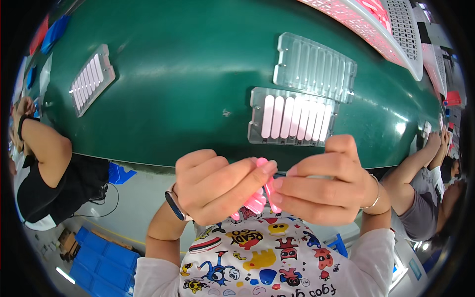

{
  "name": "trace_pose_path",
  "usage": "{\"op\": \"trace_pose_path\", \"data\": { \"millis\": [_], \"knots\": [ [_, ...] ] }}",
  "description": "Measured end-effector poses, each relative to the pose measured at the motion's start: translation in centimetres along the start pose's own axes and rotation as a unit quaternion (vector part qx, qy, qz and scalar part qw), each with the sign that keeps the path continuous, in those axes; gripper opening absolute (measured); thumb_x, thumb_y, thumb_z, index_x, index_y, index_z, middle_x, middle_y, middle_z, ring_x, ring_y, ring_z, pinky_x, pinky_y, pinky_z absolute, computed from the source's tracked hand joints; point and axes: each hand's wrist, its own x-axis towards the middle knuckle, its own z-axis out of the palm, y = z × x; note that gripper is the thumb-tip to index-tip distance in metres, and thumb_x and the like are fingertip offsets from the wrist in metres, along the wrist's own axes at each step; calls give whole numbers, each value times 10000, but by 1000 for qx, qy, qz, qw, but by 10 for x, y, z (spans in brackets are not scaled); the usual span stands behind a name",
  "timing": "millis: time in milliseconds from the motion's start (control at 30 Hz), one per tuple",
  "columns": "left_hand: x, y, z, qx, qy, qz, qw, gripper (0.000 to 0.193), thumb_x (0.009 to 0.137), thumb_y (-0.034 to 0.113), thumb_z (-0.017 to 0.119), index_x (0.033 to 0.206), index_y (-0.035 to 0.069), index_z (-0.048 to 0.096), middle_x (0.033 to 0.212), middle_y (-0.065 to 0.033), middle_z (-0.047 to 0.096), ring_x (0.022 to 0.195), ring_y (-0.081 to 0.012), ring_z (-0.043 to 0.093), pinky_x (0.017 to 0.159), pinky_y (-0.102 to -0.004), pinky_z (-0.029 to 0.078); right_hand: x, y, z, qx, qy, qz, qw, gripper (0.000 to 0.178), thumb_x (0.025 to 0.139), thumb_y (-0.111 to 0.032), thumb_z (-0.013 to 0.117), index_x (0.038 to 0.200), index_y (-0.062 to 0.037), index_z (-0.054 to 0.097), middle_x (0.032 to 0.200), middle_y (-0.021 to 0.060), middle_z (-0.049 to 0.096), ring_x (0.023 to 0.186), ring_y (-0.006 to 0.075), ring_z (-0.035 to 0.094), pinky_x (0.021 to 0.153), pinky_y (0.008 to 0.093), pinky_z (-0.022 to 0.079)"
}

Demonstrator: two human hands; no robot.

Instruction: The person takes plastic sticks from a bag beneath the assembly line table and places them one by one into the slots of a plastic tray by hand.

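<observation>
Left hand (213,185) and right hand (326,185) pinch a glossy pink strip (269,189) by the near edge of the green surface (173,99); more pink pieces (255,203) under the left fingers could spill floorward should that grip slacken.

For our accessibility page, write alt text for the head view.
A person's left hand and right hand hold glossy pink pieces at a green table. Beyond them lie a clear slotted tray and another tray holding pale pink sticks.
</observation>
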Motion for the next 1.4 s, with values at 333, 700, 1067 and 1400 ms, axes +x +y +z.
{"op": "trace_pose_path", "data": {
  "millis": [333,700,1067,1400],
  "knots": [
    [32,-12,13,67,-170,-39,982,479,697,148,765,1153,69,641,545,4,368,426,-139,403,419,-286,364,-34,78,-41,12,204,429,880,191,821,-70,652,1003,-16,674,797,-5,661,742,34,538,643,201,340],
    [49,-6,7,135,-320,-31,937,601,718,261,743,1270,100,567,568,6,343,446,-122,423,425,-270,375,-31,90,-45,108,208,485,843,146,817,-99,674,938,-19,691,816,-15,668,744,30,546,639,191,332],
    [51,-3,7,167,-349,-44,921,598,725,260,739,1279,117,564,576,5,335,454,-119,416,426,-269,362,-42,93,-54,68,189,469,860,137,808,-85,682,915,0,684,771,-39,619,697,41,469,621,190,355],
    [58,-4,6,167,-395,-28,903,602,710,281,742,1262,110,572,568,5,360,461,-127,436,433,-277,370,-46,87,-54,64,205,455,864,140,803,-99,690,905,-3,680,775,-44,616,696,47,436,636,192,362]
  ]
}}
